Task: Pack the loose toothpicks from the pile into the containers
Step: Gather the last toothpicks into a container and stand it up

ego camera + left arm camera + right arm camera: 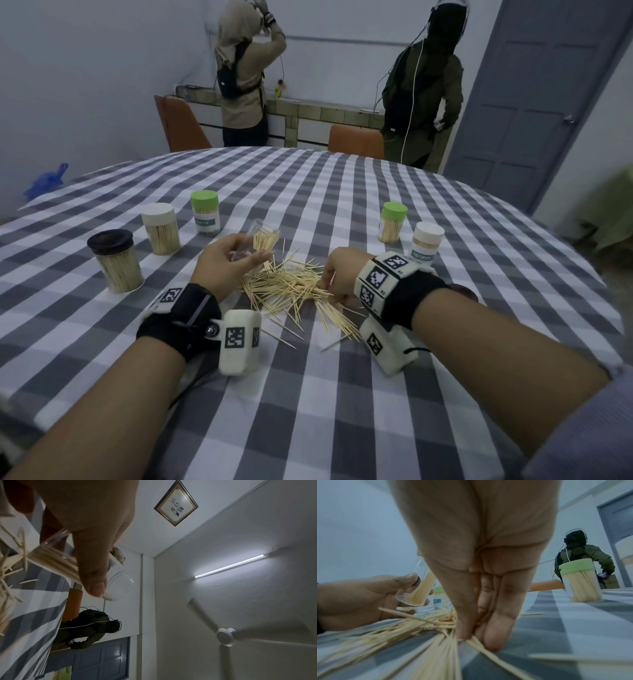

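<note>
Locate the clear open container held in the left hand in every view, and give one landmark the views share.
Head: clear container, centre, tilted above the pile, held by the left hand.
Left wrist: left of centre, behind the thumb.
Right wrist: left of centre.
Shared landmark: the toothpick pile.

Toothpick pile (pixel 291 287) mid-table, three capped jars (pixel 161 228) behind-left, two capped jars (pixel 411 229) behind-right

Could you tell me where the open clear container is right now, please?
In the head view the clear container is left of centre, tilted in the left hand just above the toothpick pile, with the green-lidded jar behind it.
</note>
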